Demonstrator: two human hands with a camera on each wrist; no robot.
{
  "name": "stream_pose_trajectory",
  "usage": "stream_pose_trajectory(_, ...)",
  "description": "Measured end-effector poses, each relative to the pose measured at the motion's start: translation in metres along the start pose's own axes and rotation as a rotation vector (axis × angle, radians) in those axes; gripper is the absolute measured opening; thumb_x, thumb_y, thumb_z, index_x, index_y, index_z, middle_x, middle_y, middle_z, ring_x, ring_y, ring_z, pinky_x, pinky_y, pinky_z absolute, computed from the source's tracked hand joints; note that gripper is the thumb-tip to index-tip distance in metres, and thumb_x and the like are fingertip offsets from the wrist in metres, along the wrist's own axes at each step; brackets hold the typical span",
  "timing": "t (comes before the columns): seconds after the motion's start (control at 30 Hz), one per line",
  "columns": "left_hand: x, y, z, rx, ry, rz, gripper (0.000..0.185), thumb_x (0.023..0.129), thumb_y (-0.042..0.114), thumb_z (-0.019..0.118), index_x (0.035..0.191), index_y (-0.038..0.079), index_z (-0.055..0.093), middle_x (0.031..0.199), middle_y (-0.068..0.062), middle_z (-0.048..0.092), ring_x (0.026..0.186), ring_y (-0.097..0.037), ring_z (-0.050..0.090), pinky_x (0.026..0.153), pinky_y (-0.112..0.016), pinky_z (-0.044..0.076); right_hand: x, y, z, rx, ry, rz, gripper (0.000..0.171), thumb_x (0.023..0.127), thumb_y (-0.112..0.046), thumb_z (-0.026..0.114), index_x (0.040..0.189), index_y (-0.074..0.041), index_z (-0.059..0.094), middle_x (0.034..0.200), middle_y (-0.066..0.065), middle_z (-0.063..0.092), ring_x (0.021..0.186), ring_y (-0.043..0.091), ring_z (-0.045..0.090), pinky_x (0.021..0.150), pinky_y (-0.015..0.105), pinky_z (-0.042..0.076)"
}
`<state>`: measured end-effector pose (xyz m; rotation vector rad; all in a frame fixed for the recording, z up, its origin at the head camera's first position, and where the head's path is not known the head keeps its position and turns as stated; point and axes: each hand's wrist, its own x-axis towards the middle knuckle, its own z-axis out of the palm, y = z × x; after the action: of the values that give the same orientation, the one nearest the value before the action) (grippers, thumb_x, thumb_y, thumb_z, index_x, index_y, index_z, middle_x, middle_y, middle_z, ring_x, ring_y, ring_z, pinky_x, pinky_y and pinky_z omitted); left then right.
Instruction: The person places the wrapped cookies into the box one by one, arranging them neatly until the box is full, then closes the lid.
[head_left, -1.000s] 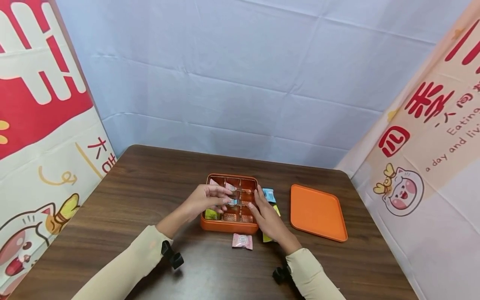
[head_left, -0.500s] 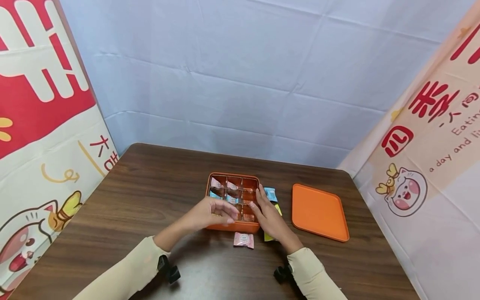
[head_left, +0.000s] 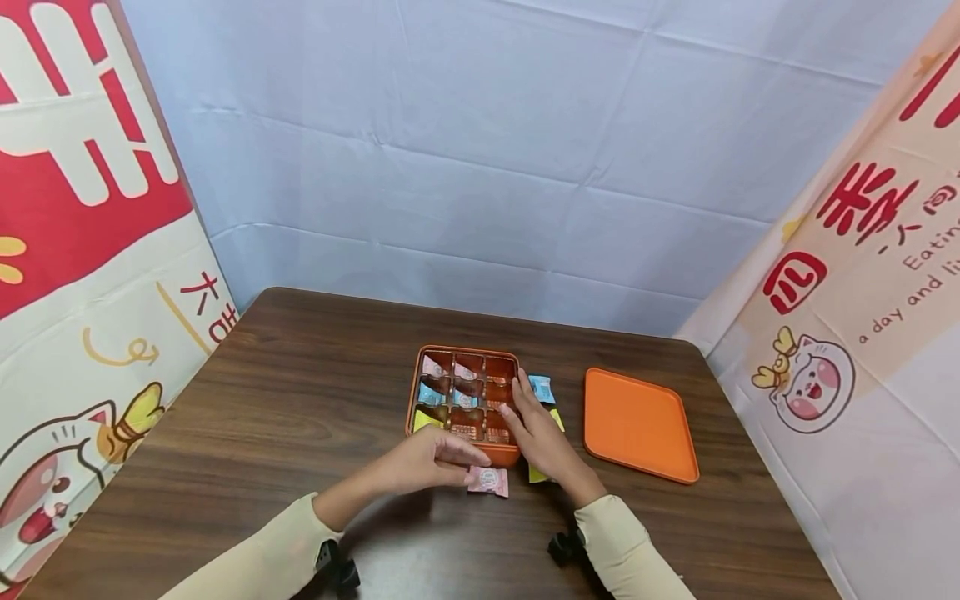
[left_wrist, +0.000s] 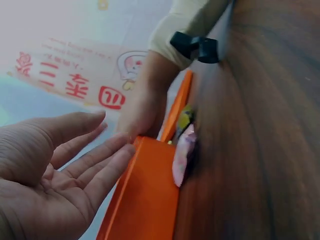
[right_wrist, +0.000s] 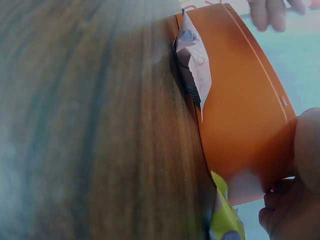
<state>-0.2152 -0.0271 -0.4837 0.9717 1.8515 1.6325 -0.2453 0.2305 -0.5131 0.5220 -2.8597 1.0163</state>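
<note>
- Two hands are down by the near edge of the orange box [head_left: 459, 454], both in cream sleeves.
- Left hand [head_left: 427, 462] sits low in front of the box, fingers straight and loosely spread, reaching toward the pink packet [head_left: 487, 481] on the table [head_left: 262, 400]. In the head view the fingertips look right at the packet's left edge, but I honestly can't tell if they're touching it. The left wrist view shows the palm open with nothing in it.
- Right hand [head_left: 536, 437] rests against the box's near right corner, fingers stretched along the right wall; it isn't holding anything that I can see.
- That pink packet lies flat just in front of the box's near wall.
- Box has a three by three grid: pink packet back left, blue ones left and centre in the middle row, yellow front left. Other cells are too small to read.
- Blue packet [head_left: 539, 388] and yellow packet [head_left: 537, 475] lie by the right hand, outside the box.
- Orange lid [head_left: 637, 425] lies flat to the right, apart from the box.
</note>
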Motion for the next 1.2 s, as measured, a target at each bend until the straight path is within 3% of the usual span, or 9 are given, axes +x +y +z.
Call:
stream_pose_trajectory(0.17, -0.002, -0.004, 0.006, 0.087, -0.005, -0.008, 0.037, 0.095, 0.001, 0.069, 0.131, -0.007, 0.065, 0.132, -0.018, 0.065, 0.125, -0.037, 0.06, 0.1, -0.038, 0.052, 0.001, 0.0, 0.001, -0.008, -0.002, -0.006, 0.074, 0.108, -0.053, 0.036, 0.161, -0.004, 0.019, 0.169, -0.001, -0.003, 0.152, 0.031, 0.02, 0.117, 0.057, 0.03)
stream_pose_trajectory(0.3, -0.001, -0.006, 0.007, 0.175, -0.002, 0.003, 0.041, 0.095, 0.004, 0.071, 0.134, -0.006, 0.063, 0.133, -0.017, 0.064, 0.125, -0.028, 0.06, 0.103, -0.044, 0.05, 0.001, 0.0, 0.0, -0.014, -0.008, -0.004, 0.074, 0.108, -0.053, 0.035, 0.161, -0.004, 0.018, 0.169, -0.001, -0.004, 0.152, 0.03, 0.019, 0.117, 0.057, 0.03)
stream_pose_trajectory(0.47, 0.001, -0.011, 0.012, 0.301, 0.025, -0.01, 0.041, 0.096, 0.008, 0.071, 0.135, -0.002, 0.063, 0.13, -0.013, 0.068, 0.112, -0.016, 0.061, 0.097, -0.039, 0.054, 0.0, -0.001, 0.001, -0.004, -0.005, 0.006, 0.073, 0.108, -0.052, 0.037, 0.161, -0.006, 0.018, 0.169, -0.002, -0.004, 0.152, 0.03, 0.018, 0.118, 0.057, 0.028)
stream_pose_trajectory(0.67, 0.002, -0.017, 0.017, 0.304, 0.019, -0.009, 0.041, 0.097, 0.005, 0.069, 0.136, -0.004, 0.062, 0.113, -0.011, 0.071, 0.105, -0.018, 0.063, 0.101, -0.041, 0.052, -0.001, -0.002, 0.001, -0.001, -0.001, 0.006, 0.072, 0.109, -0.05, 0.039, 0.161, -0.005, 0.019, 0.169, 0.0, -0.003, 0.152, 0.031, 0.019, 0.118, 0.058, 0.028)
stream_pose_trajectory(0.87, 0.004, -0.02, 0.017, 0.34, -0.004, -0.013, 0.042, 0.096, 0.003, 0.07, 0.137, -0.001, 0.063, 0.096, -0.002, 0.068, 0.094, -0.012, 0.061, 0.102, -0.036, 0.052, 0.0, -0.002, 0.0, -0.002, -0.007, 0.009, 0.072, 0.109, -0.051, 0.038, 0.161, -0.006, 0.018, 0.169, -0.001, -0.004, 0.153, 0.03, 0.018, 0.118, 0.057, 0.028)
stream_pose_trajectory(1.0, 0.005, -0.02, 0.015, 0.438, -0.013, 0.004, 0.043, 0.095, 0.006, 0.071, 0.137, 0.005, 0.064, 0.09, 0.004, 0.064, 0.085, -0.008, 0.059, 0.088, -0.03, 0.055, 0.0, -0.002, -0.001, 0.002, -0.009, 0.01, 0.072, 0.109, -0.05, 0.038, 0.161, -0.005, 0.018, 0.169, -0.001, -0.004, 0.153, 0.03, 0.018, 0.118, 0.057, 0.028)
stream_pose_trajectory(1.1, 0.005, -0.02, 0.015, 0.519, -0.033, 0.02, 0.043, 0.095, 0.009, 0.071, 0.138, 0.008, 0.064, 0.083, 0.007, 0.059, 0.078, -0.011, 0.056, 0.077, -0.027, 0.05, 0.0, -0.002, -0.001, -0.006, -0.009, 0.017, 0.072, 0.109, -0.051, 0.038, 0.162, -0.006, 0.018, 0.169, -0.003, -0.005, 0.153, 0.029, 0.018, 0.118, 0.056, 0.028)
stream_pose_trajectory(1.2, 0.006, -0.02, 0.016, 0.562, -0.053, 0.032, 0.042, 0.095, 0.009, 0.072, 0.137, 0.01, 0.066, 0.081, 0.01, 0.057, 0.075, -0.014, 0.056, 0.076, -0.023, 0.047, 0.0, -0.002, -0.001, -0.006, -0.01, 0.013, 0.072, 0.109, -0.051, 0.037, 0.161, -0.005, 0.018, 0.169, -0.002, -0.005, 0.153, 0.03, 0.018, 0.118, 0.057, 0.028)
